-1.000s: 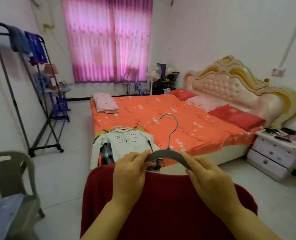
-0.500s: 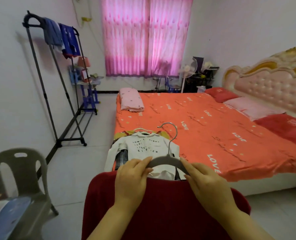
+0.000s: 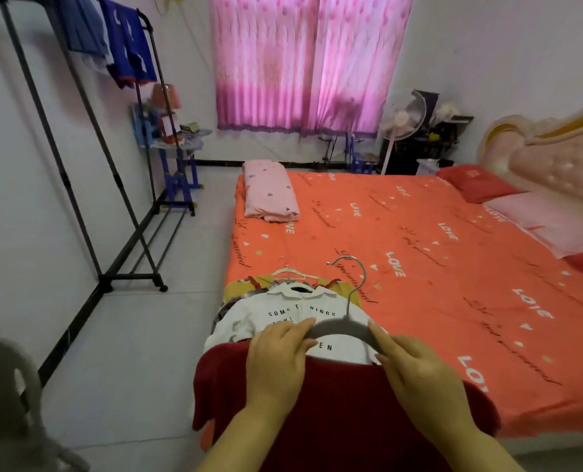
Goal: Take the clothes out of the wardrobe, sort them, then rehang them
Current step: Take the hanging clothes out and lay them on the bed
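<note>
**Head view: sorting step, as I read it.** The dark red garment point(image 3: 334, 413) hangs in front of me from a grey hanger point(image 3: 342, 330), over the near corner of the bed. Its shoulders droop past the hanger's ends. My left hand point(image 3: 276, 359) has its fingers curled over the hanger's left arm at the neckline, gripping it. My right hand point(image 3: 416, 369) grips the right arm in the same way. The wire hook point(image 3: 356, 281) stands free and touches nothing.

I judge the garment seated on its hanger and ready either to join the pile or to go to the rail. For the rail, one hand must move to the hook's neck while the other steadies the knit, which looks heavy enough to slide off.

**Surroundings.**
- **Bed:** the orange-sheeted bed point(image 3: 419, 240) fills the right half of the view.
- **Rack:** the garment rack point(image 3: 131, 276) stands along the left wall, well apart from me. Blue clothes point(image 3: 126, 46) still hang on its top rail.
- **Chair:** a grey plastic chair point(image 3: 0, 420) sits at the lower left, beside any path to the rack.
- **Quilt:** a folded pink quilt point(image 3: 269, 192) lies at the bed's far left corner.
- **Pile:** a white printed shirt point(image 3: 276, 318) lies just beyond my hands. It tops a pile of hangered clothes, and the red hem could drag across them.
</note>
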{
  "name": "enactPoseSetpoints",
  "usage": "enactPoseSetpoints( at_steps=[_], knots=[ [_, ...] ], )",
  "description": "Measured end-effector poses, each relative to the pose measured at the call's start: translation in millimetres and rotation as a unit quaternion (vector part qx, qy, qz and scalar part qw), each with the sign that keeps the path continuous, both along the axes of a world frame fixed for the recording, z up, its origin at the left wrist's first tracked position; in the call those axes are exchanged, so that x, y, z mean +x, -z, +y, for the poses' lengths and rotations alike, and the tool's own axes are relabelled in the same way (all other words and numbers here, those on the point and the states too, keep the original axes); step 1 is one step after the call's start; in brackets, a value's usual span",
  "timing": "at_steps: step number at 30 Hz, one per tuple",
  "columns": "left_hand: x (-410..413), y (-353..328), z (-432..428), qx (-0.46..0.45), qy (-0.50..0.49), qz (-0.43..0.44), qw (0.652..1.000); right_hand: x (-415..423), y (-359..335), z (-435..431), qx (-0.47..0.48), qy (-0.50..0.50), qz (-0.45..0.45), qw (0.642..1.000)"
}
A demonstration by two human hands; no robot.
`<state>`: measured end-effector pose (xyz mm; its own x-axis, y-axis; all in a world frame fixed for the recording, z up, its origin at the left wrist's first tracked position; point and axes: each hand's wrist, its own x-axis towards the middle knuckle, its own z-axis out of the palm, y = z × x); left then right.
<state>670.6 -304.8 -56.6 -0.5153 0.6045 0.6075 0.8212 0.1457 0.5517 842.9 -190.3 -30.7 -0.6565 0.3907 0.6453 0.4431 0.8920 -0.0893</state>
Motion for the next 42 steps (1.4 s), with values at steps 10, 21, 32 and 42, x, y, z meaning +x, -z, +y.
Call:
enactPoseSetpoints(
  at_steps=[10, 21, 32, 42],
  knots=[
    [-101.6, 52.3, 130.2, -0.080, -0.064, -0.066, 0.993, -121.0, 53.9, 152.7, -0.055, -0.082, -0.048, 0.994],
    [-217.1, 128.5, 284.4, -0.213, -0.153, -0.122, 0.957, -262.7, 144.6, 326.5, -0.213, -0.133, -0.141, 0.958],
    [-236.6, 201.8, 307.5, -0.472, -0.183, -0.172, 0.845, -299.4, 252.8, 362.2, -0.358, -0.091, -0.293, 0.882],
    [-234.8, 162.4, 319.8, -0.433, -0.138, -0.107, 0.884, -267.7, 217.5, 361.9, -0.357, -0.031, -0.273, 0.893]
  ],
)
